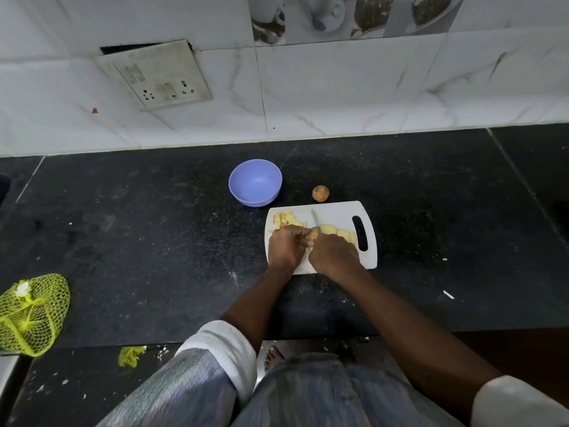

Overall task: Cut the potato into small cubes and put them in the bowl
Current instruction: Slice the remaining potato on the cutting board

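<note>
Right hand (pixel 334 254) grips knife (pixel 314 218); left hand (pixel 286 245) holds potato (pixel 312 234)

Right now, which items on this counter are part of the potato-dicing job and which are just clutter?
In the job: potato piece held by left hand; knife in right hand; cut pieces; slices; cutting board; purple bowl, no potato in it; whole potato.

Lying about: yellow mesh bag; wall socket panel.
</note>
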